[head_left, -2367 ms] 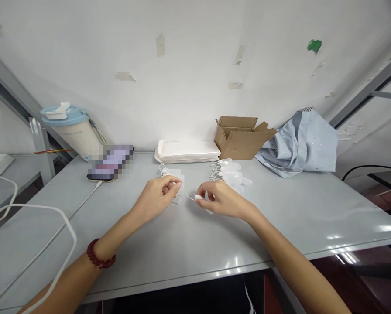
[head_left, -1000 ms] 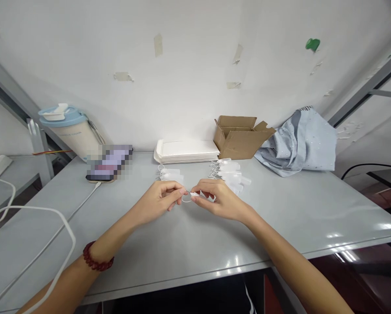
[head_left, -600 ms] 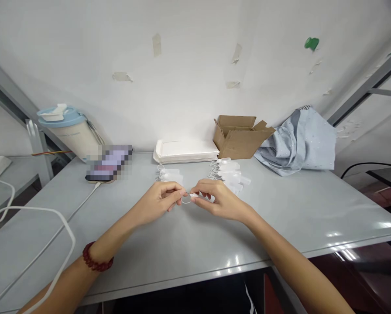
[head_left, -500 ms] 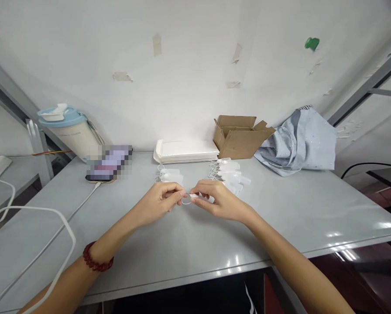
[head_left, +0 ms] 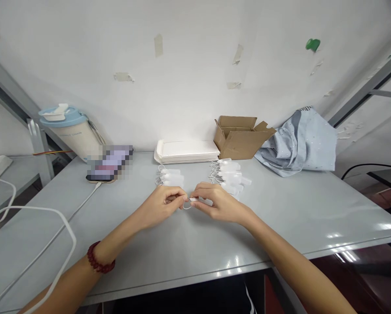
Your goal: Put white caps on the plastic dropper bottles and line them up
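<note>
small white tag (head_left: 194, 199), string looped, pinched mid-table

Open cardboard box (head_left: 239, 136), stack of white trays (head_left: 186, 151), blue cloth (head_left: 300, 144), blue-lidded container (head_left: 73, 128), white cable (head_left: 35, 235)

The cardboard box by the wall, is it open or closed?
Open. The cardboard box stands against the wall with its top flaps spread outward, beside the stack of white trays. What is inside cannot be seen from this angle.
</note>
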Action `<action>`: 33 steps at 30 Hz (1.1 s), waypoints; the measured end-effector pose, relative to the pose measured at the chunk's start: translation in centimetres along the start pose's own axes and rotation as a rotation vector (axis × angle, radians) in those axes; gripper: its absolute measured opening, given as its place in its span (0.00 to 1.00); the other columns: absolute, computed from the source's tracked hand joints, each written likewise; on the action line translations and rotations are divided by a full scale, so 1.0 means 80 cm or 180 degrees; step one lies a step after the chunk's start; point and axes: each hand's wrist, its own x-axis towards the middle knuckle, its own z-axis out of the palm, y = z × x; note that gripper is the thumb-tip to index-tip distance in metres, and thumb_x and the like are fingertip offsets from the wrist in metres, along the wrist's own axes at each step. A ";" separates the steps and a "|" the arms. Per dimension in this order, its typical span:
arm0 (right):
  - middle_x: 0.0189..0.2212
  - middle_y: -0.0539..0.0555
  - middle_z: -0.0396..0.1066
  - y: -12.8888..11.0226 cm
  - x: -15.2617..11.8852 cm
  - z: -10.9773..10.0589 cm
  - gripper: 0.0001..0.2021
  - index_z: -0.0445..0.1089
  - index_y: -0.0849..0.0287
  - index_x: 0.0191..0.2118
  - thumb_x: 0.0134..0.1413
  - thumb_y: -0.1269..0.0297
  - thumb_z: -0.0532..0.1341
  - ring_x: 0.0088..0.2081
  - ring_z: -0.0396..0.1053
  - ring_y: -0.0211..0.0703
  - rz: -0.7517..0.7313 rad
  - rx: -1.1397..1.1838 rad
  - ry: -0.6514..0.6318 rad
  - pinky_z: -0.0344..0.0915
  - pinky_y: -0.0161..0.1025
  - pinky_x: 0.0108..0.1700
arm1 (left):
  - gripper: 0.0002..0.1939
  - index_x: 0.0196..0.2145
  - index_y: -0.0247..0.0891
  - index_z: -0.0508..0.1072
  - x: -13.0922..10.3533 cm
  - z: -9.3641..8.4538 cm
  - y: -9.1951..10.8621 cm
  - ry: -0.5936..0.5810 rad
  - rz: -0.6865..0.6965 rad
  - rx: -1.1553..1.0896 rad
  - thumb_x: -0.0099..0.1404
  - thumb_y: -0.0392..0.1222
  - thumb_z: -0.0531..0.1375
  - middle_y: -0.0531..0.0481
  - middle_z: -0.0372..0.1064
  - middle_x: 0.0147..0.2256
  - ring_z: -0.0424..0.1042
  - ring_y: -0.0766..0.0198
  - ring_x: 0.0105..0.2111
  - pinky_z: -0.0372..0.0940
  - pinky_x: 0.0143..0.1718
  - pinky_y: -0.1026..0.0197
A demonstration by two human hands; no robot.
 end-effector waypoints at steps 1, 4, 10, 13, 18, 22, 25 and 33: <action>0.29 0.53 0.68 -0.001 0.000 0.000 0.07 0.71 0.61 0.37 0.58 0.67 0.55 0.32 0.63 0.39 -0.0006 0.0043 0.0100 0.60 0.36 0.35 | 0.14 0.29 0.36 0.73 0.000 -0.001 0.002 0.0045 0.0018 -0.0048 0.63 0.45 0.52 0.53 0.65 0.23 0.58 0.70 0.20 0.55 0.21 0.67; 0.29 0.52 0.68 -0.002 0.001 -0.002 0.07 0.69 0.60 0.35 0.58 0.64 0.56 0.32 0.64 0.38 0.0079 0.0193 0.0396 0.60 0.36 0.37 | 0.14 0.27 0.35 0.72 -0.002 -0.005 0.007 0.0239 0.0093 -0.0149 0.63 0.46 0.53 0.53 0.64 0.23 0.57 0.70 0.20 0.55 0.21 0.67; 0.29 0.52 0.70 0.002 0.003 -0.011 0.13 0.69 0.61 0.39 0.60 0.58 0.53 0.28 0.64 0.36 0.0490 0.0264 0.0346 0.55 0.32 0.26 | 0.14 0.26 0.35 0.70 -0.004 -0.016 0.010 0.0600 0.0149 -0.0204 0.63 0.46 0.53 0.56 0.59 0.18 0.57 0.71 0.19 0.56 0.23 0.67; 0.29 0.52 0.70 0.003 0.003 -0.012 0.13 0.69 0.61 0.39 0.60 0.58 0.53 0.28 0.64 0.36 0.0431 0.0294 0.0406 0.55 0.31 0.27 | 0.14 0.26 0.35 0.70 -0.003 -0.020 0.010 0.0684 0.0090 -0.0216 0.63 0.46 0.53 0.57 0.57 0.17 0.57 0.70 0.19 0.57 0.23 0.67; 0.31 0.53 0.72 0.001 0.003 -0.010 0.11 0.70 0.61 0.39 0.60 0.61 0.54 0.30 0.65 0.37 0.0327 0.0381 0.0479 0.59 0.32 0.30 | 0.12 0.28 0.35 0.71 -0.002 -0.018 0.009 0.0632 0.0004 -0.0205 0.61 0.46 0.56 0.55 0.62 0.20 0.58 0.71 0.19 0.56 0.21 0.68; 0.32 0.54 0.73 0.001 0.004 -0.005 0.10 0.70 0.62 0.39 0.59 0.63 0.55 0.30 0.66 0.38 0.0302 0.0309 0.0555 0.60 0.33 0.31 | 0.12 0.27 0.35 0.71 -0.002 -0.013 0.009 0.0644 -0.0099 -0.0243 0.60 0.46 0.56 0.55 0.64 0.21 0.57 0.71 0.18 0.56 0.20 0.68; 0.32 0.54 0.73 0.003 0.004 -0.001 0.10 0.70 0.62 0.39 0.60 0.63 0.54 0.30 0.66 0.38 0.0272 0.0217 0.0563 0.60 0.34 0.33 | 0.12 0.26 0.35 0.71 -0.002 -0.010 0.007 0.0660 -0.0126 -0.0272 0.60 0.46 0.56 0.54 0.64 0.20 0.58 0.71 0.18 0.56 0.20 0.68; 0.31 0.54 0.72 0.004 0.003 0.003 0.11 0.70 0.62 0.39 0.61 0.62 0.53 0.29 0.65 0.37 0.0271 0.0221 0.0526 0.59 0.34 0.33 | 0.12 0.25 0.35 0.71 -0.001 -0.009 0.005 0.0594 -0.0106 -0.0325 0.59 0.46 0.57 0.55 0.63 0.19 0.58 0.72 0.18 0.56 0.19 0.68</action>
